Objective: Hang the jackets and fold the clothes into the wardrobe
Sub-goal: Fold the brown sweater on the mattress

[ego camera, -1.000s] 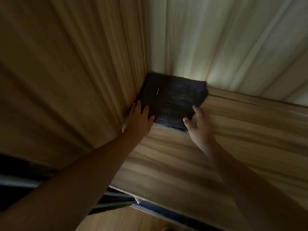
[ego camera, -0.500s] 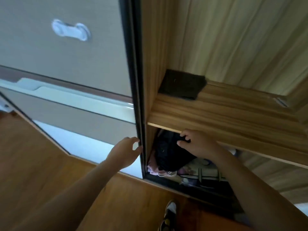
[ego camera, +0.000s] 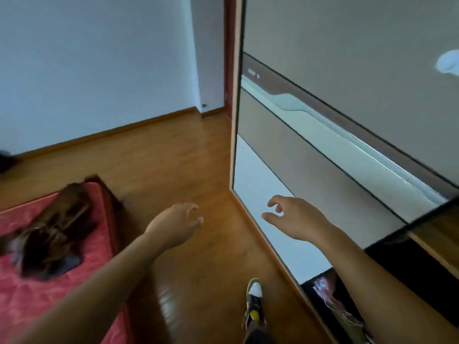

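Observation:
A blurred pile of brown and dark clothes (ego camera: 53,229) lies on the red mattress (ego camera: 32,301) at the lower left. My left hand (ego camera: 177,223) hangs over the wooden floor with loosely curled fingers and holds nothing. My right hand (ego camera: 293,219) is in front of the wardrobe's sliding door (ego camera: 347,135), fingers relaxed and empty. The wardrobe's open section shows at the lower right, with dark and patterned clothes (ego camera: 332,296) inside it. The shelf with the folded dark garment is out of view.
Wooden floor (ego camera: 173,155) runs between the mattress and the wardrobe. My shoe (ego camera: 253,304) stands on it at the bottom. White walls (ego camera: 99,58) meet in the far corner. A dark object (ego camera: 5,160) sits at the left edge.
My view has swung left from the wardrobe shelf to the room. Both hands have left the folded dark garment and the shelf edge and now hang free and empty.

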`<state>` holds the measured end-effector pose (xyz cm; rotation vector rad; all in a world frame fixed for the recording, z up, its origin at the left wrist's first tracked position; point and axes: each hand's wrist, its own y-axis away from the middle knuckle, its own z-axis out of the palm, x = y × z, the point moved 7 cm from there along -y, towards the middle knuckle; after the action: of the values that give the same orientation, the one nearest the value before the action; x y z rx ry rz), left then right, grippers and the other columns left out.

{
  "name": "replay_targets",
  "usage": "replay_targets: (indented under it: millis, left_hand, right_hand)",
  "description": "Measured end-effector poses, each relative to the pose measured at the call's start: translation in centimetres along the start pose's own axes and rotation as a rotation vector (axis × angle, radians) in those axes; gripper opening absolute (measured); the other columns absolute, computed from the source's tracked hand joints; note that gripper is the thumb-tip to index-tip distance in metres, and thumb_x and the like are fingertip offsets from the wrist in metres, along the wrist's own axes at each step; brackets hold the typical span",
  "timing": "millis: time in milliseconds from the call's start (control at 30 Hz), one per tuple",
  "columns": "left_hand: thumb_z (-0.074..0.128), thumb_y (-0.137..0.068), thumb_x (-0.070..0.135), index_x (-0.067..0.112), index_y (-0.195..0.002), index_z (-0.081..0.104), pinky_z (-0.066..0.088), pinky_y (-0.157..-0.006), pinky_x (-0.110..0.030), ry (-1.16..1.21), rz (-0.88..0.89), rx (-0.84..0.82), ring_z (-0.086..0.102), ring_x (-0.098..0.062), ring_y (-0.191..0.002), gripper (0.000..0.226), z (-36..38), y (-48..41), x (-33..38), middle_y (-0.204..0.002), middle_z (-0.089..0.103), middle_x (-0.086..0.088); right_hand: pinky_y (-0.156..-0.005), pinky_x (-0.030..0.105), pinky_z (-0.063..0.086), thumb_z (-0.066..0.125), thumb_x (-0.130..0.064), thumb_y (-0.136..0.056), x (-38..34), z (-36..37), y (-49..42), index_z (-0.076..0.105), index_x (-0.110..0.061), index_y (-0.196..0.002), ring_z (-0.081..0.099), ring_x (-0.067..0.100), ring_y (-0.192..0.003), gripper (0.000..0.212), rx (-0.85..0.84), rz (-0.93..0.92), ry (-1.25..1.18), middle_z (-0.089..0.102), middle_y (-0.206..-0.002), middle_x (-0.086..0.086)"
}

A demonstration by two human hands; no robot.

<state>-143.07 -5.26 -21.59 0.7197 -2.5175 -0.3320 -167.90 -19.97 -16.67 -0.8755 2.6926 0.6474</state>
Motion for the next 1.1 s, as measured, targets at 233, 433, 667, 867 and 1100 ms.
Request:
replay_targets:
  millis: [233, 433, 667, 867, 1100]
  left_hand:
    - [0.056, -0.096, 0.049, 0.028, -0.140, 0.054, 0.048, -0.099, -0.034, 0.082, -0.335, 0.154, 0.060, -0.022, -0.118, 0.049, -5.4, -0.1, -13.5, -0.132, 0.061, -0.003]
    - [0.056, -0.096, 0.048, 0.026, -0.141, 0.053, 0.047, -0.103, -0.036, 0.222, -0.623, 0.267, 0.058, -0.024, -0.123, 0.050, -8.4, 0.1, -21.4, -0.135, 0.059, -0.005]
    - [0.055, -0.097, 0.044, 0.027, -0.144, 0.050, 0.048, -0.102, -0.037, 0.353, -0.884, 0.328, 0.057, -0.024, -0.125, 0.050, -8.7, 1.7, -30.0, -0.140, 0.055, -0.005]
    - [0.054, -0.096, 0.045, 0.028, -0.142, 0.052, 0.047, -0.103, -0.037, 0.482, -1.009, 0.364, 0.057, -0.022, -0.125, 0.050, -8.1, 2.7, -39.5, -0.139, 0.055, -0.002]
    - [0.055, -0.096, 0.043, 0.023, -0.137, 0.057, 0.048, -0.095, -0.036, 0.566, -1.093, 0.373, 0.060, -0.026, -0.116, 0.045, -11.0, 2.8, -50.1, -0.128, 0.059, -0.006]
  right_hand:
    - [-0.096, 0.041, 0.055, 0.049, -0.067, -0.094, -15.9, 2.6, -14.7, 0.054, -0.035, -0.132, 0.064, 0.018, -0.112, 0.050, -0.161, -0.323, 0.110, 0.064, -0.132, -0.007]
    - [-0.092, 0.037, 0.053, 0.052, -0.064, -0.093, -28.4, 4.5, -24.5, 0.059, -0.034, -0.126, 0.062, 0.018, -0.108, 0.045, -0.283, -0.584, 0.237, 0.065, -0.120, -0.008]
    - [-0.091, 0.036, 0.052, 0.051, -0.063, -0.095, -42.8, 10.4, -30.4, 0.058, -0.033, -0.130, 0.062, 0.017, -0.112, 0.046, -0.410, -0.842, 0.401, 0.065, -0.122, -0.007]
    - [-0.090, 0.041, 0.054, 0.050, -0.066, -0.092, -55.1, 19.2, -32.5, 0.058, -0.034, -0.127, 0.064, 0.019, -0.109, 0.048, -0.491, -0.977, 0.534, 0.067, -0.121, -0.005]
    - [-0.089, 0.038, 0.052, 0.053, -0.062, -0.093, -67.3, 25.6, -34.8, 0.060, -0.031, -0.125, 0.064, 0.021, -0.110, 0.045, -0.569, -1.082, 0.643, 0.068, -0.119, -0.004]
